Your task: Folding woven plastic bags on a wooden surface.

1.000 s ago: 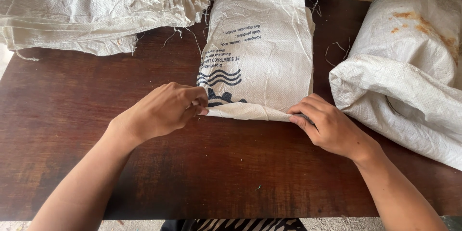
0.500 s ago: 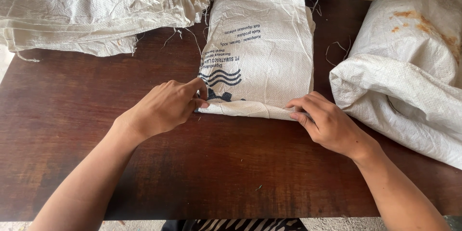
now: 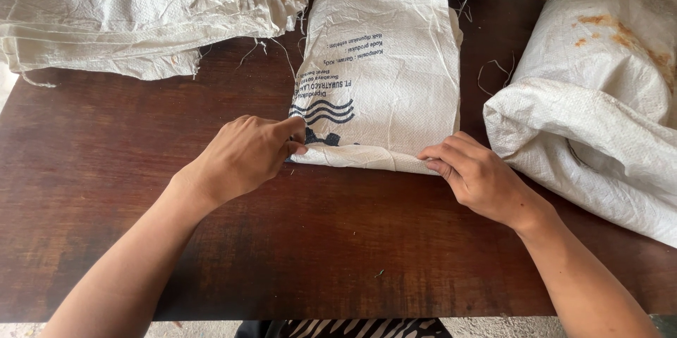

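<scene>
A white woven sack (image 3: 384, 70) with dark printed wave lines lies flat on the dark wooden table (image 3: 317, 239), running away from me. Its near end is folded under into a thick edge. My left hand (image 3: 247, 155) pinches the left corner of that folded edge between thumb and fingers. My right hand (image 3: 479, 176) grips the right corner of the same edge, fingers curled over it. Both hands rest on the tabletop.
A pile of crumpled white sacks (image 3: 134, 14) covers the far left of the table. A bulky white sack with orange stains (image 3: 606, 91) lies at the right, close to my right hand. The table's near edge runs along the bottom.
Both hands have shifted the sack's folded edge slightly away from me; the grip on the two corners is unchanged.
</scene>
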